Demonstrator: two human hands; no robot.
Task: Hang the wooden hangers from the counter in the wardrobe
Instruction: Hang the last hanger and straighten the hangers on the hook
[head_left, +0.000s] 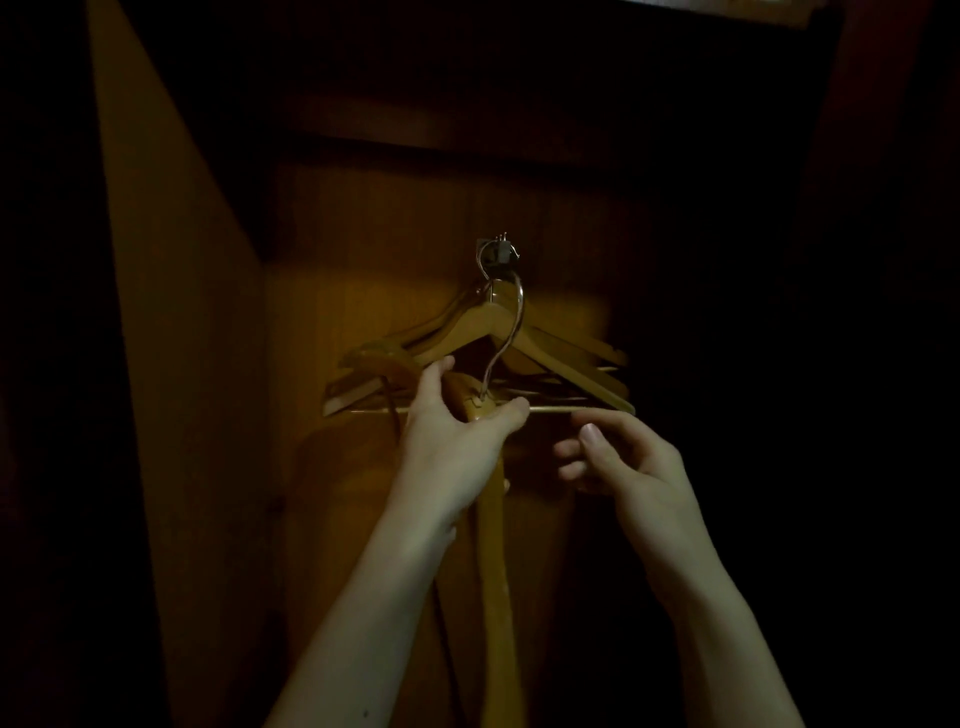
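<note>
So my left hand (457, 421) grips a wooden hanger (493, 545) at its neck, body hanging down, its wire hook (520, 306) just under the metal peg (496, 252) in the wardrobe (182, 312). Right hand (623, 462) is curled beside the hung hangers' (561, 353) bar; can't tell if it pinches it.

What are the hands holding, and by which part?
Left hand grips a wooden hanger at its neck, under the hook. Right hand curls near a hung hanger's bar; hold cannot be told.
</note>
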